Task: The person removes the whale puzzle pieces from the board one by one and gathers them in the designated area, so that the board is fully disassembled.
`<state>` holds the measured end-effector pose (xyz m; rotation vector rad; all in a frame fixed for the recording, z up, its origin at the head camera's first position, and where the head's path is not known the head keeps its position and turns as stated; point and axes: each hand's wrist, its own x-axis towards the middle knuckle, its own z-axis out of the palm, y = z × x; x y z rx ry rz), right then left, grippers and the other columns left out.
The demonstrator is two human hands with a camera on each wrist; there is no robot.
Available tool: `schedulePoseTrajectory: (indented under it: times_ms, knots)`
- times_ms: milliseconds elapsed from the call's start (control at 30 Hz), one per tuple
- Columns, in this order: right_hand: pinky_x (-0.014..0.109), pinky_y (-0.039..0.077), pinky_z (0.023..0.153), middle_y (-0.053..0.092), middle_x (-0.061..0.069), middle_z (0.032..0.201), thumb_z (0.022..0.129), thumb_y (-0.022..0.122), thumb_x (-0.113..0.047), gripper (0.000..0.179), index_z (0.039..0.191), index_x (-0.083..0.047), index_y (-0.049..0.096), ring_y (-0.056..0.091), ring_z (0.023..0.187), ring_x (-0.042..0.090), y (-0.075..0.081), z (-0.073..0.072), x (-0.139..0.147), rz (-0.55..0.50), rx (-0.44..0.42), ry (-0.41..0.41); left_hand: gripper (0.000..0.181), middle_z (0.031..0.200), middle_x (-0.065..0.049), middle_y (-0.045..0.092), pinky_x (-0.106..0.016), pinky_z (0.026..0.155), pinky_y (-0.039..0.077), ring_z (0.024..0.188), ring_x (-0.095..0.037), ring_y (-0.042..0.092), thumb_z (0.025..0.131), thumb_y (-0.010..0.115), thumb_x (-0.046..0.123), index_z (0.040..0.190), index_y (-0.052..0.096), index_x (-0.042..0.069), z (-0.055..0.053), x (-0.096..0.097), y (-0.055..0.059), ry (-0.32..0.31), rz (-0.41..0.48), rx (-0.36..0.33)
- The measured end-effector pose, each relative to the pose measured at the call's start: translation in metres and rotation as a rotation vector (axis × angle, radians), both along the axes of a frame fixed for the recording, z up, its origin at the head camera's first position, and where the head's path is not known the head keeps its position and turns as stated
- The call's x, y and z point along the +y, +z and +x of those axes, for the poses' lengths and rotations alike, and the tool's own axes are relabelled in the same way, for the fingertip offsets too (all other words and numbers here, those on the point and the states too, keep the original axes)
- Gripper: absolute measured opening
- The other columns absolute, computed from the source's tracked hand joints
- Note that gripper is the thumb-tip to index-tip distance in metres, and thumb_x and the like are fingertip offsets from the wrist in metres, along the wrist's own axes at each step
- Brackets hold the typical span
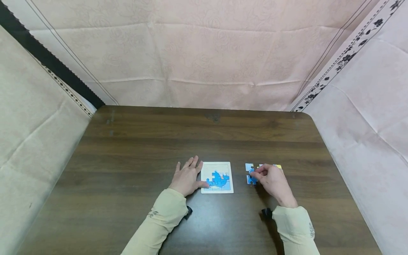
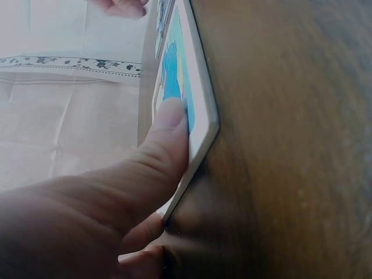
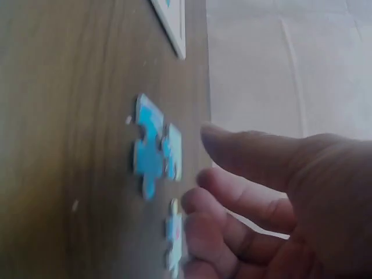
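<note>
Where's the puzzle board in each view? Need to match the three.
Head: just below centre, puzzle board beside the left hand.
Left wrist: upper middle, seen at a steep slant, left thumb on it.
Right wrist: only one corner, at the top edge near the middle.
Shared landmark: the brown wooden table.

On the table [image 1: 134, 152] we find the puzzle board [image 1: 213, 167], left hand [image 1: 186, 179] at its left edge; loose pieces [image 1: 249, 166] lie to its right, right hand [image 1: 275, 181] just above. Cloth [image 1: 204, 60] behind.
</note>
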<state>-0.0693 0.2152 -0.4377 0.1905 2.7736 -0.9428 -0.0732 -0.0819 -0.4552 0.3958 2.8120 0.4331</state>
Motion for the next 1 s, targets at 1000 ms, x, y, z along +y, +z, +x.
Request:
schedulePoseTrajectory:
  times_ms: [1000]
  knots:
    - [0.027,0.052,0.068,0.049,0.004,0.094,0.087,0.074,-0.026,0.034,0.115,-0.008,0.068,0.05,0.069,0.013,-0.026,0.006,-0.117,0.046,0.192,0.349,0.09,0.157,-0.012,0.027,-0.064,0.11,0.018,0.145,-0.029,0.023,0.078,0.069,0.061,0.149,0.04,0.012,0.0,-0.001,-0.001,0.002,-0.023,-0.013]
